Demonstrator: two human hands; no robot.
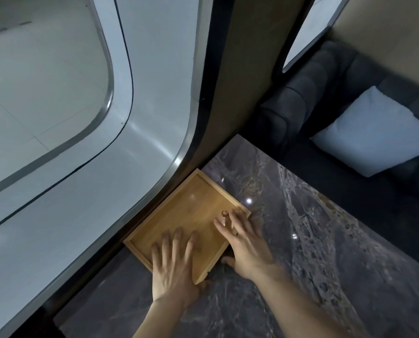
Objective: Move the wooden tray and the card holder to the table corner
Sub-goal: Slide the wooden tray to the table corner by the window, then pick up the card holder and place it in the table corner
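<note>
**Wooden tray against the wall edge, both hands spread over it**

The shallow rectangular light-wood tray [179, 220] lies flat on the dark grey marble-patterned table [313, 240], its long left side tight against the table edge where the curved white wall panel with a metal trim [93, 167] rises. The tray is empty apart from a small ring-like mark near its right rim, too small to tell what it is. Ahead of the tray the tabletop runs bare along the wall up to the far corner; to the right the marble surface is open across its whole width. Beyond the table's far edge sits a dark upholstered bench [325, 93] with a pale blue square cushion [379, 132] on it.

Both forearms reach in from the lower edge, angled forward and left. The left hand [171, 267] lies palm down with fingers spread wide over the tray's near corner, fingertips on the tray floor and the thumb beside the near rim. The right hand [245, 250] is also open, fingers fanned across the tray's right rim, the thumb resting on the table just outside it. Neither hand is closed around anything
</note>
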